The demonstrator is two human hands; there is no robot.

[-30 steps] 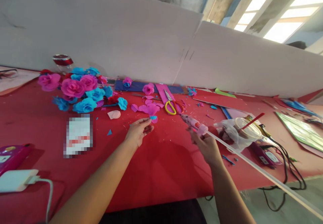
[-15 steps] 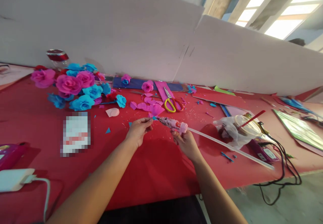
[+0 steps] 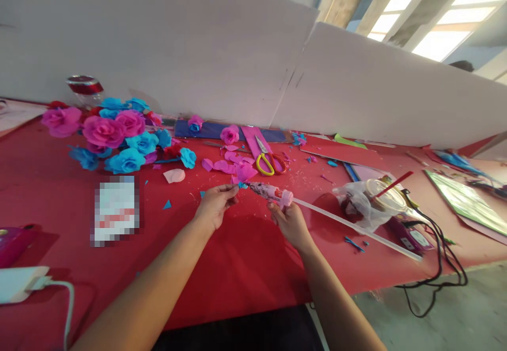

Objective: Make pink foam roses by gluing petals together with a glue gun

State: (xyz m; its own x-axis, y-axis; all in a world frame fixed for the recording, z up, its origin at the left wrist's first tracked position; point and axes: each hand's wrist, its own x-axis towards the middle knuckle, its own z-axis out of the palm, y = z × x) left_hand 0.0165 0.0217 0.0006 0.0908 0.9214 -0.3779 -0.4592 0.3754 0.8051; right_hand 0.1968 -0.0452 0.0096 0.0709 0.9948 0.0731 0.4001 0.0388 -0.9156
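My right hand (image 3: 291,224) is closed round a pink glue gun (image 3: 271,192) with a long clear glue stick (image 3: 356,228) trailing out to the right. The gun's tip points left at a small blue paper piece (image 3: 241,185) pinched in the fingers of my left hand (image 3: 216,206). Both hands hover over the red table (image 3: 245,256), just in front of loose pink petals (image 3: 233,165).
A heap of pink and blue paper roses (image 3: 114,137) lies at the back left. Yellow-handled scissors (image 3: 266,161) rest behind the petals. A plastic cup in a bag (image 3: 376,198), a power strip with black cables (image 3: 420,240) and a white charger (image 3: 19,282) lie around.
My right hand has brought the glue gun leftward until its tip meets the blue piece in my left hand. The left hand has barely moved.
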